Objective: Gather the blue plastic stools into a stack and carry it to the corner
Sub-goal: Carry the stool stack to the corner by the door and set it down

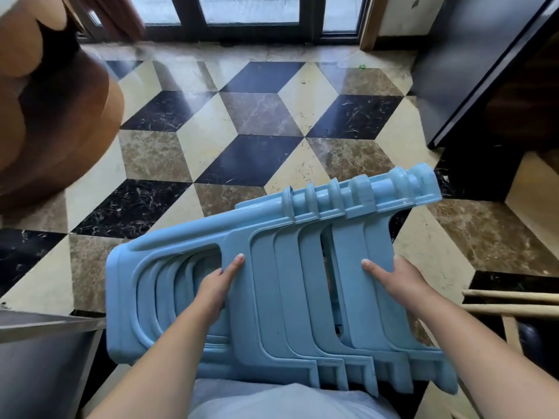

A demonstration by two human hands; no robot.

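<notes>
The nested stack of pale blue plastic stools (290, 267) is already gathered and is carried on its side, near, above the chequered marble floor (251, 116). It is clasped by the left hand (219, 284) and right hand (393, 278). Only the setting-down in the corner is judged left.

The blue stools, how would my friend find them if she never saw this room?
Look low on the checkered marble floor, right before the person. The stack of blue stools lies sideways, gripped by the left hand and right hand. Nothing else is light blue plastic.
</notes>
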